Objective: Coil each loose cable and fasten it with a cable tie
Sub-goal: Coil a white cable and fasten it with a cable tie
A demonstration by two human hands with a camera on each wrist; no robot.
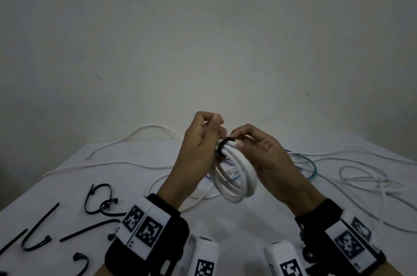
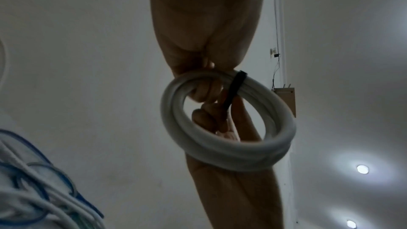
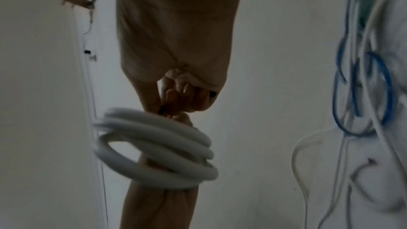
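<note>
Holding a white coiled cable (image 1: 234, 176) in mid-air above the bench (image 1: 225, 226), both hands meet at the top of the coil. A black cable tie (image 1: 225, 143) is wrapped round the bundled turns there. Left hand (image 1: 198, 140): fingers curled, pinching at the tie and coil from the left. Right hand (image 1: 264, 151): fingertips clamped on the coil just beside the tie. Spare black cable ties (image 1: 99, 199) lie on the bench to the left. Loose white cables (image 1: 361, 176) and a blue cable (image 1: 232, 177) sprawl on the bench behind and to the right.
</note>
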